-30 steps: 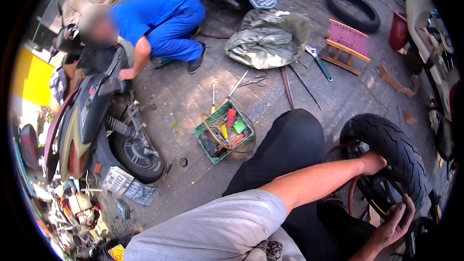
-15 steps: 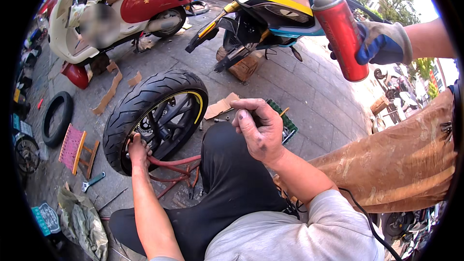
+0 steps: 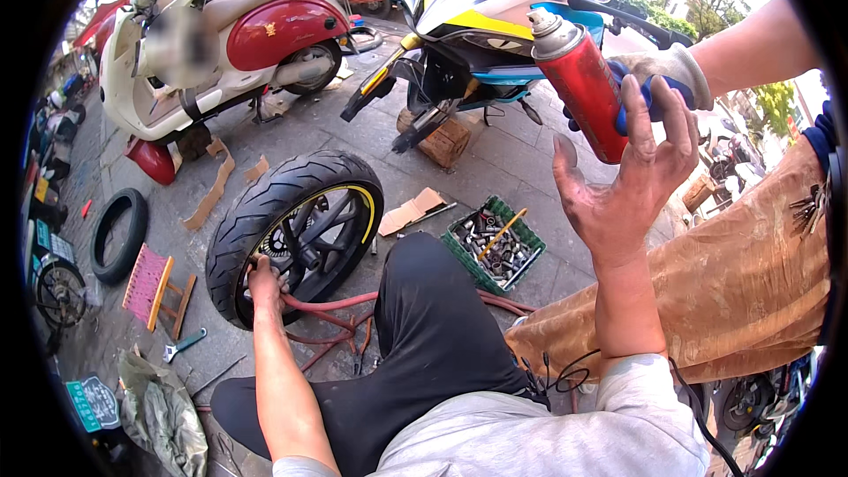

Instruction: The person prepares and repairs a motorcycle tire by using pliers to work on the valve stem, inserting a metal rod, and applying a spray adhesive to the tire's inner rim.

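Red can (image 3: 579,84): was up at your R, tilted, nozzle (image 3: 539,19) toward upper left, base low & nearest you.
Co-worker's gloved hand (image 3: 669,75): was wrapped round the can's body, so its weight looked carried from that side.
R hand (image 3: 629,178): was open, fingers spread, thumb on one side of the base & fingers on the other in this view; couldn't tell if skin touched metal.
L hand (image 3: 265,284): was at the wheel's near rim, fingers curled; couldn't tell if it truly gripped the rim or just rested there.
Wheel (image 3: 309,256): stood on the paving in front of you, leaning a bit, L of your knee.
Red hose (image 3: 331,306): ran from beside the L hand across to your knee, v. close to that wrist.
Can grip, my judgement: called for a full wrap on the bare lower body, clear of the glove, firm hold before any pull; smooth metal would prob. slip in a fingertip pinch.
Nozzle care: best kept aimed away from faces, w/ no finger on top until wanted.
Wheel care: L hand needed to steady it, esp. while you leaned R; a tip looked the main risk.
Green crate (image 3: 462,258): sat below the can, full of small metal parts; a drop could've landed there.
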Demonstrator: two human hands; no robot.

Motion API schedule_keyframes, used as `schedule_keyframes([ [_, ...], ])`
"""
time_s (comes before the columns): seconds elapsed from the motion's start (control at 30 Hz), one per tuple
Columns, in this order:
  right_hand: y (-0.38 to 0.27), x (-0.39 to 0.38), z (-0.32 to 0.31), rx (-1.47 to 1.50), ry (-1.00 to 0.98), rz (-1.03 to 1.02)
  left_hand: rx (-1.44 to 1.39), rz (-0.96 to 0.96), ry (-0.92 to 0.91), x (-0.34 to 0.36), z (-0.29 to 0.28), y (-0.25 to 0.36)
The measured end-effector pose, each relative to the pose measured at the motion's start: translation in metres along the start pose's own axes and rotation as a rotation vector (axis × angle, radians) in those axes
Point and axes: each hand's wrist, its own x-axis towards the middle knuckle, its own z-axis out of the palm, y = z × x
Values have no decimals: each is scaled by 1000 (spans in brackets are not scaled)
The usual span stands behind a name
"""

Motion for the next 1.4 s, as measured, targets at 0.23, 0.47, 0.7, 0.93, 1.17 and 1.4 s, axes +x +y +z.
schedule_keyframes([
  [0.23,17,58,28,-401,-233,-106,-12,23,-75,-10,30,6],
  [0.47,-55,78,27,72,-55,-150,-18,10,-24,0,20,3],
  [0.7,-168,-12,111,1389,-623,553,-1,-3,0,3,19,4],
  [0.93,-207,-147,202,1897,-758,1604,23,-13,1,3,20,5],
  [1.17,-223,-182,213,1989,-880,1759,39,-41,1,10,16,9],
  [1.4,-214,-151,196,2547,-935,1476,42,-51,28,9,7,9],
])
